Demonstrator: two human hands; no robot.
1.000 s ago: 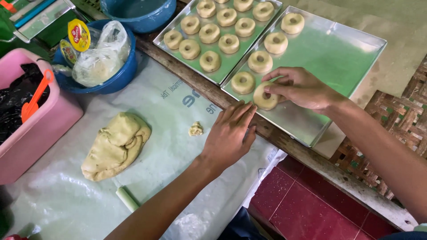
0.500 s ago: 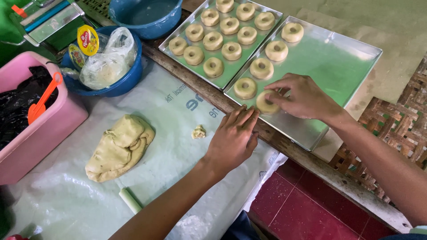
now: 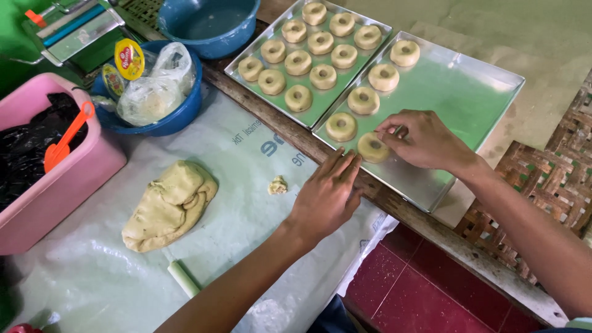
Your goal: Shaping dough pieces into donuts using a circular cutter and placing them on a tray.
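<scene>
Right-hand fingertips [image 3: 394, 131] are pinched lightly on the far edge of a dough ring [image 3: 372, 147], which is being set down on the near metal tray [image 3: 481, 98] — placing is judged the step in hand, nearly done. The right hand [image 3: 425, 140] is curled over the ring's right side, thumb and forefinger closed on it, the ring already flat on the tray floor just beside a second ring [image 3: 341, 126]. The left hand [image 3: 327, 194] is laid flat, fingers together and holding nothing, on the plastic sheet [image 3: 240, 154] at the table edge. Next is called for a clean release — then more dough, judged likeliest from the lump [image 3: 168, 203] or the small scrap [image 3: 277, 185].
</scene>
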